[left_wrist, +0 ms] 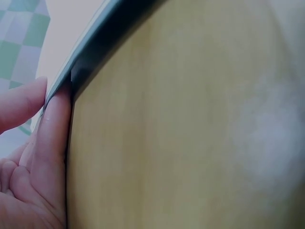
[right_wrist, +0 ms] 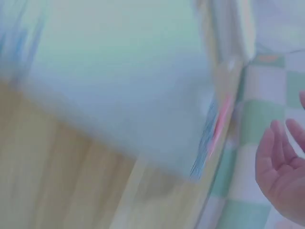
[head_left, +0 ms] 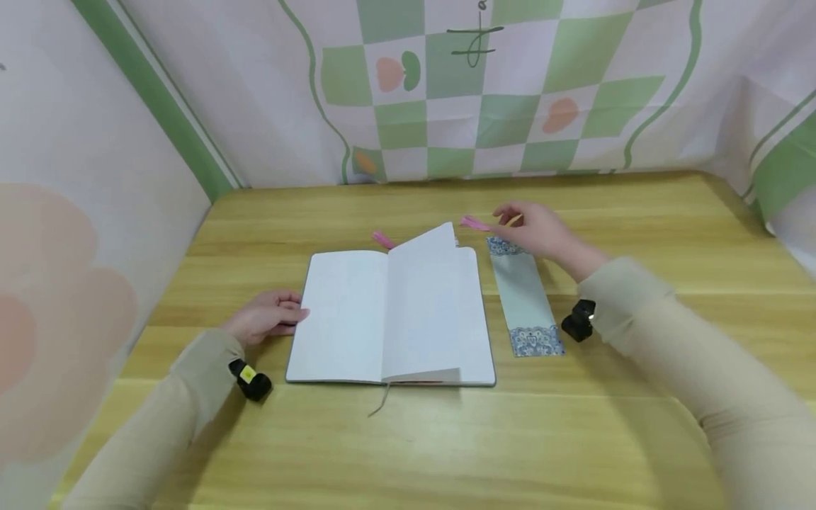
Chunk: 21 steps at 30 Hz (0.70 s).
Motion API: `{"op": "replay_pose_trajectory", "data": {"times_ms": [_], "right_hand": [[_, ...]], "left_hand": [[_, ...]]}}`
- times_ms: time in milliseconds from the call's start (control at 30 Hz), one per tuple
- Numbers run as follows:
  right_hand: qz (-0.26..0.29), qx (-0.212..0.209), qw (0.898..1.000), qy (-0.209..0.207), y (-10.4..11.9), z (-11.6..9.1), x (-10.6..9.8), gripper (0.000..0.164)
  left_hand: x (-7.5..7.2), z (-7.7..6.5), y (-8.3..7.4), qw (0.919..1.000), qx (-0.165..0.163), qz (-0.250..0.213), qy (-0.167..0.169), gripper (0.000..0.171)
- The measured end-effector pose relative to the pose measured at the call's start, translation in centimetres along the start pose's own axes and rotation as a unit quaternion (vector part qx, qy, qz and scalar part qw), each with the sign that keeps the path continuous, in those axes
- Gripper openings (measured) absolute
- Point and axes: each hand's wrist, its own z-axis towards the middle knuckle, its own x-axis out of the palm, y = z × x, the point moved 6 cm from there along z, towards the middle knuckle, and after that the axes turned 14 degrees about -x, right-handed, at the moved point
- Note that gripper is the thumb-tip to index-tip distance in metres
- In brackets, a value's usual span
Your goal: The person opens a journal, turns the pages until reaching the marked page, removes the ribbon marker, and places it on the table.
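Note:
An open notebook [head_left: 341, 312] with blank white pages and a dark cover lies on the table, one right-hand page lifted at an angle. My left hand [head_left: 266, 316] pinches its left edge; in the left wrist view the thumb is on the page side and a finger [left_wrist: 53, 124] is under the cover. To the right lies a pale bookmark [head_left: 523, 290] with blue patterned ends and a pink tassel [head_left: 474, 223]. Over its top end hovers my right hand [head_left: 532, 228], fingers loosely bent. In the right wrist view that hand [right_wrist: 286, 171] appears apart from the bookmark, holding nothing.
A second pink tassel [head_left: 382, 239] sticks out behind the notebook's top edge. A thin ribbon [head_left: 380, 401] trails from the bottom of the spine. All lies on a wooden table [head_left: 421, 453]. A green-checked cloth [head_left: 452, 113] hangs behind the far edge.

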Motion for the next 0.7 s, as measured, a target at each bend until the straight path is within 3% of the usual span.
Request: {"op": "replay_pose_trajectory", "data": {"times_ms": [133,233,333,467,600,700], "right_hand": [[0.136,0.046,0.990,-0.007,1.4,-0.1,1.2,0.060],[0.239,0.062,0.969,0.010,2.9,-0.4,2.8,0.065],[0.306,0.053,0.950,0.039,4.3,-0.6,4.6,0.066],[0.350,0.057,0.933,0.059,5.4,-1.2,6.3,0.068],[0.368,0.066,0.926,0.049,6.0,-1.7,7.0,0.064],[0.398,0.078,0.914,0.034,6.5,-1.8,7.3,0.061]], "left_hand": [[0.1,0.0,-0.3,1.0000,0.002,0.002,-0.001,0.056],[0.1,-0.1,-0.5,1.0000,0.003,0.004,-0.005,0.055],[0.1,-0.1,-0.5,0.9999,0.002,0.007,-0.009,0.056],[0.1,0.0,-0.5,0.9999,0.005,0.011,-0.008,0.056],[0.0,-0.1,-0.4,0.9998,0.009,0.013,-0.008,0.055],[0.1,-0.1,-0.5,0.9998,0.010,0.015,-0.010,0.054]]}}
